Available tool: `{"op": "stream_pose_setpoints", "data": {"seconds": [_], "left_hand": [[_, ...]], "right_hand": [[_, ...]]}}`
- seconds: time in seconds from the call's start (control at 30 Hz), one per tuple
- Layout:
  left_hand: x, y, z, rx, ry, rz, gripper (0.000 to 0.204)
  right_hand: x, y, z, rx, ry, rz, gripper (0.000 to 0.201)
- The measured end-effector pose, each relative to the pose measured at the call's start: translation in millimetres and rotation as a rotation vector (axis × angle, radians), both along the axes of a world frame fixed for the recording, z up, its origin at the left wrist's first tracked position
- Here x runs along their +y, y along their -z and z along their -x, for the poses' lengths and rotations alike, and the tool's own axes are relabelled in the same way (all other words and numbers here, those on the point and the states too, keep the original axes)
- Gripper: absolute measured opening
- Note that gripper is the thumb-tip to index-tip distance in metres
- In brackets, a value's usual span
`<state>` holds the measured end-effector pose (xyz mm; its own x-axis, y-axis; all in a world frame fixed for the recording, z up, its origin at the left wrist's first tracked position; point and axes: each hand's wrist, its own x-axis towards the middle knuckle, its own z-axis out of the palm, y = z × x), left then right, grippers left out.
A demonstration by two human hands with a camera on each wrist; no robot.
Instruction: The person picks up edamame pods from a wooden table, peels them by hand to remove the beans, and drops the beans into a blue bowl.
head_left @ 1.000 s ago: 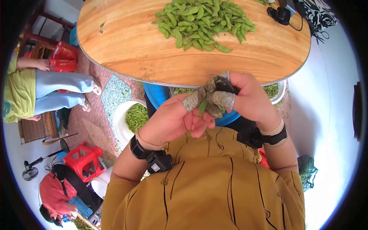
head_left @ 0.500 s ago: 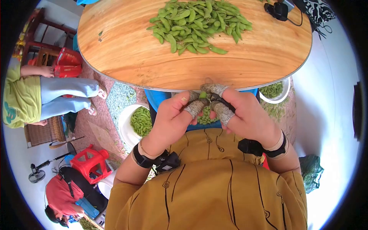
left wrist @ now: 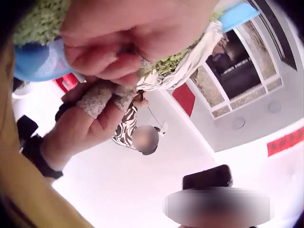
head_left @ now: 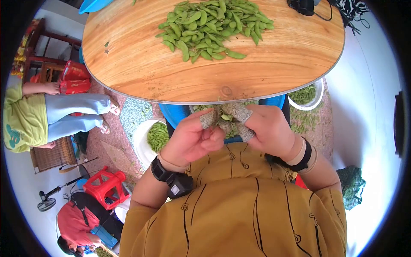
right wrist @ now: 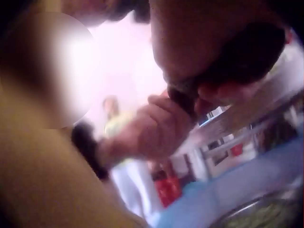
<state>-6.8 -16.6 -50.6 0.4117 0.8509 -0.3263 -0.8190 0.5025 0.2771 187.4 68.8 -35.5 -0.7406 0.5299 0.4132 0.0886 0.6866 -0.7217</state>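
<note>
Just off the table's near edge, my left hand (head_left: 192,137) and right hand (head_left: 272,126) meet over a blue basin (head_left: 169,112). Their fingertips pinch a small green soybean pod (head_left: 226,117) between them, partly hidden by the fingers. Grey cloth wraps cover several fingers (head_left: 242,112) on both hands. In the left wrist view the left hand (left wrist: 137,33) has its fingers curled, with the wrapped right-hand fingers beside it. The right wrist view is dark and blurred. A heap of soybean pods (head_left: 209,28) lies on the wooden table (head_left: 141,64).
On the floor to the left stands a white bucket (head_left: 140,139) holding green pods; a white bowl (head_left: 319,100) with more greens is at the right. A red stool (head_left: 105,186) and two people are at the left. Black devices (head_left: 302,6) sit on the table's far right.
A leaf-like green piece hung below the hands at first. Half a second ago the hands were slightly apart, with beans visible below; now their fingertips are close together over a pod.
</note>
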Motion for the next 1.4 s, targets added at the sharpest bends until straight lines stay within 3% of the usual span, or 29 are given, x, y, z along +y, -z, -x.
{"op": "stream_pose_setpoints", "data": {"seconds": [0.03,0.07,0.1,0.17,0.33,0.4,0.43,0.5,0.53,0.6,0.7,0.73,0.8,0.87,0.93,1.0,1.03,1.1,1.2,1.3,1.4], "left_hand": [[0.6,0.0,0.4,-0.001,0.002,-0.002,0.019],[1.6,-0.1,1.3,0.153,-0.001,0.037,0.019],[2.6,-1.8,1.0,0.306,-0.005,0.077,0.018],[3.1,-13.0,-7.9,0.411,-0.031,0.082,0.017],[-1.9,-17.0,-0.8,0.614,0.017,0.009,0.02],[-10.5,-23.4,11.7,1.038,0.181,-0.099,0.023],[-18.0,-22.5,18.6,1.038,0.178,-0.101,0.023],[-38.9,-14.0,33.6,1.423,0.152,-0.031,0.027],[-49.4,-9.6,41.0,1.426,0.154,-0.034,0.027],[-71.5,1.5,55.6,2.425,0.455,-0.003,0.027],[-94.5,14.3,73.2,2.558,0.408,0.014,0.026],[-92.8,12.0,74.0,2.563,0.401,0.012,0.026],[-85.2,-0.2,66.9,2.386,0.213,-0.248,0.023],[-63.6,-13.1,54.3,2.249,0.198,-0.273,0.021],[-41.2,-19.6,40.1,1.835,0.104,-0.576,0.024],[-21.8,-29.2,16.8,1.524,0.021,-0.513,0.024],[-11.2,-34.1,4.8,1.522,0.014,-0.515,0.024],[7.4,-40.7,-12.7,1.202,-0.07,-0.359,0.023],[24.2,-37.9,-16.6,1.028,-0.013,-0.25,0.025],[21.3,-35.6,-17.2,1.142,-0.099,-0.252,0.029],[16.4,-32.5,-14.5,1.051,-0.152,-0.203,0.035]], "right_hand": [[0.2,-3.5,-4.4,-0.176,0.0,-0.042,0.032],[0.1,-6.4,-6.8,-0.352,-0.002,-0.084,0.03],[-0.4,-7.8,-7.7,-0.354,-0.004,-0.085,0.03],[-1.3,-9.9,-9.0,-0.36,0.059,0.217,0.025],[8.0,-23.1,-6.6,-0.362,0.131,0.216,0.021],[14.7,-26.9,-2.1,-0.365,0.178,0.157,0.02],[21.3,-27.1,1.2,-0.293,0.24,0.093,0.019],[36.6,-31.7,9.2,-0.199,0.33,-0.006,0.019],[45.4,-31.0,14.0,-0.197,0.333,-0.006,0.019],[61.9,-28.6,24.1,-0.219,0.379,-0.221,0.017],[73.4,-20.2,33.7,-0.314,0.412,-0.316,0.014],[74.9,-17.5,35.5,-0.37,0.437,-0.364,0.013],[74.2,-18.7,34.8,-0.366,0.462,-0.326,0.018],[69.9,-19.3,31.3,-0.363,0.473,-0.293,0.023],[58.0,-18.9,24.0,-0.172,0.447,-0.12,0.019],[37.5,-23.1,20.2,-0.128,0.427,-0.013,0.021],[27.5,-25.1,18.2,-0.083,0.41,0.1,0.023],[9.8,-27.4,16.3,-0.085,0.377,0.119,0.024],[-1.8,-29.8,12.6,-0.079,0.33,0.169,0.027],[-4.8,-30.2,5.7,-0.061,0.279,0.353,0.034],[5.0,-31.2,-1.8,-0.09,0.169,0.443,0.034]]}}
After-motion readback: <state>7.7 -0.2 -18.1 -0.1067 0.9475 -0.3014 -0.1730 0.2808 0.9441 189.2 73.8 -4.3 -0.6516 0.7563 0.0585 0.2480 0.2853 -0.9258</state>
